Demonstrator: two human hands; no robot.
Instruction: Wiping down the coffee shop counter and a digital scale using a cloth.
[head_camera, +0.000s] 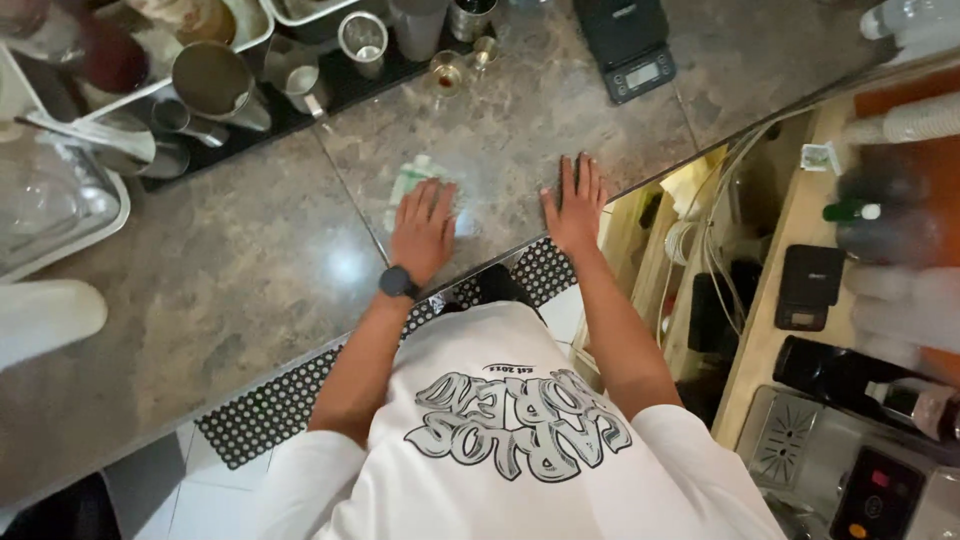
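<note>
White shirt (500, 440) with a grey graphic fills the near edge, both bare arms reaching out to the stone bench (250, 270). Left hand (423, 228), a dark watch (398, 283) on its wrist, lies flat with fingers spread on a pale green cloth (412, 178). Right hand (575, 205) rests flat and empty, fingers spread, just beside on the bench. Farther back stand a black scale (628, 45) and metal jugs (215, 85) on a dark mat
</note>
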